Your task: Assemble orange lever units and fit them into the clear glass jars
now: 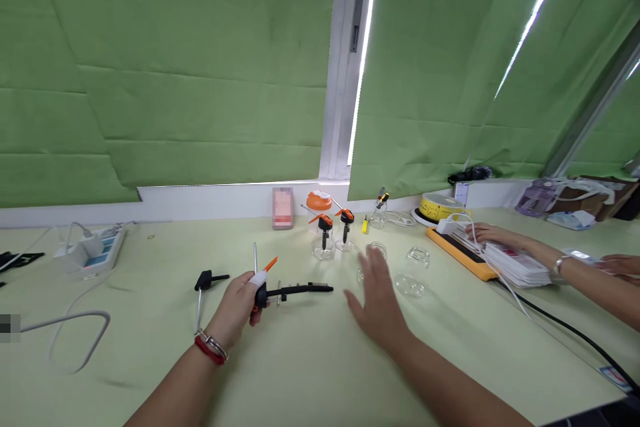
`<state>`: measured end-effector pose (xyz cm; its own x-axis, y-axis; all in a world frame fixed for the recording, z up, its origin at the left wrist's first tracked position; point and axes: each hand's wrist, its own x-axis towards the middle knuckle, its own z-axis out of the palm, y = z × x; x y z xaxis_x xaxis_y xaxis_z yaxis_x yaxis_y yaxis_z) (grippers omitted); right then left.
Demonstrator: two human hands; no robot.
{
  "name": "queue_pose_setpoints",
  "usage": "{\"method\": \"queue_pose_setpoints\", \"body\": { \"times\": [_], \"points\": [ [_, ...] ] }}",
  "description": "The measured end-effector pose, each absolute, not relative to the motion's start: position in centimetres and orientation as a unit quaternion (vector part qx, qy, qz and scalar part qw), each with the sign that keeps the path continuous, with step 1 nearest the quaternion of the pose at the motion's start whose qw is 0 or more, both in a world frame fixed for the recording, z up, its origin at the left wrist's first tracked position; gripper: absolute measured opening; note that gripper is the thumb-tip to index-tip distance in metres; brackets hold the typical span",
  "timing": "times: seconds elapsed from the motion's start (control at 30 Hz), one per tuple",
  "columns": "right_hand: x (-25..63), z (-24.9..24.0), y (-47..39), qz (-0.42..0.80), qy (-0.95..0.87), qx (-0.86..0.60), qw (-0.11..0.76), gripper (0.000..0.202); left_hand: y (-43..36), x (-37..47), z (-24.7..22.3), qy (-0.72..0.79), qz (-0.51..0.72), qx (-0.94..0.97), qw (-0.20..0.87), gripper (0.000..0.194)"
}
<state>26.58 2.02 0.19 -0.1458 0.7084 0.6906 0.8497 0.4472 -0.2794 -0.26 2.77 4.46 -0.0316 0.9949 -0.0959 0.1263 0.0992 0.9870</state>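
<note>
My left hand (241, 299) is closed around a black bottle top (294, 289) with an orange tip, a thin metal rod and a long stem bristled at its end. My right hand (376, 300) is off the table, fingers spread, in front of clear glass jars (410, 284), one partly hidden behind it. Whether it touches that one I cannot tell. Beyond my hands stand two glass jars (323, 250) fitted with black-and-orange tops (346, 217). Left of my left hand lies another black part with a metal rod (204, 280).
A phone (283, 208) leans against the back wall, near an orange-lidded container (319, 201). Screwdrivers (383, 197) stand in a jar. At right, another person's hand (493, 235) rests on stacked papers (517, 265) by an orange power strip (463, 255). A white power strip (103, 250) and cables lie left.
</note>
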Motion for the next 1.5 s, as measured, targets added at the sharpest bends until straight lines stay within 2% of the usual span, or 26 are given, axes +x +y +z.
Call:
{"method": "queue_pose_setpoints", "body": {
  "times": [0.07, 0.17, 0.27, 0.33, 0.43, 0.5, 0.57, 0.67, 0.8, 1.03, 1.27, 1.37, 1.5],
  "points": [
    [24.1, 0.7, 1.1, -0.099, -0.829, -0.434, 0.339, 0.056, 2.2, 0.4, 4.7, 0.540, 0.429, 0.532, 0.491, 0.035],
    [21.0, 0.8, 0.8, -0.033, -0.880, -0.391, 0.267, 0.041, 1.8, 1.0, 4.6, 0.520, 0.405, 0.559, 0.503, 0.038],
    [20.0, 1.2, 1.2, 0.056, -0.856, -0.436, 0.272, 0.029, 1.8, 0.7, 4.4, 0.508, 0.427, 0.580, 0.473, 0.036],
    [20.4, 2.1, 1.5, 0.169, -0.821, -0.457, 0.296, 0.025, 1.7, 0.2, 4.5, 0.496, 0.469, 0.612, 0.399, 0.035],
    [21.7, 3.4, 1.8, 0.447, -0.732, -0.423, 0.291, 0.032, 1.2, -0.2, 5.0, 0.458, 0.480, 0.692, 0.285, 0.045],
    [22.5, 3.7, 2.0, 0.585, -0.658, -0.382, 0.281, 0.038, 0.7, 0.1, 5.1, 0.425, 0.438, 0.738, 0.287, 0.049],
    [22.8, 3.3, 2.2, 0.645, -0.613, -0.360, 0.280, 0.044, 0.5, 0.6, 5.0, 0.417, 0.406, 0.744, 0.328, 0.048],
    [22.8, 2.0, 2.8, 0.597, -0.626, -0.405, 0.296, 0.042, 0.7, 1.6, 4.5, 0.464, 0.404, 0.695, 0.371, 0.047],
    [21.7, 0.3, 3.6, 0.420, -0.712, -0.459, 0.327, 0.023, 1.7, 2.0, 3.5, 0.568, 0.377, 0.618, 0.392, 0.038],
    [19.7, -0.8, 4.3, 0.266, -0.793, -0.468, 0.284, 0.021, 2.9, 1.3, 1.7, 0.643, 0.376, 0.576, 0.336, 0.029],
    [18.5, -2.8, 4.9, 0.328, -0.721, -0.505, 0.343, 0.030, 3.2, 1.6, 0.9, 0.674, 0.354, 0.573, 0.303, 0.028],
    [17.7, -3.1, 5.2, 0.344, -0.708, -0.509, 0.347, 0.035, 3.1, 1.8, 0.8, 0.683, 0.358, 0.566, 0.290, 0.029],
    [17.3, -3.0, 5.4, 0.330, -0.717, -0.509, 0.343, 0.033, 3.2, 1.9, 0.5, 0.685, 0.368, 0.568, 0.269, 0.028]
  ]
}}
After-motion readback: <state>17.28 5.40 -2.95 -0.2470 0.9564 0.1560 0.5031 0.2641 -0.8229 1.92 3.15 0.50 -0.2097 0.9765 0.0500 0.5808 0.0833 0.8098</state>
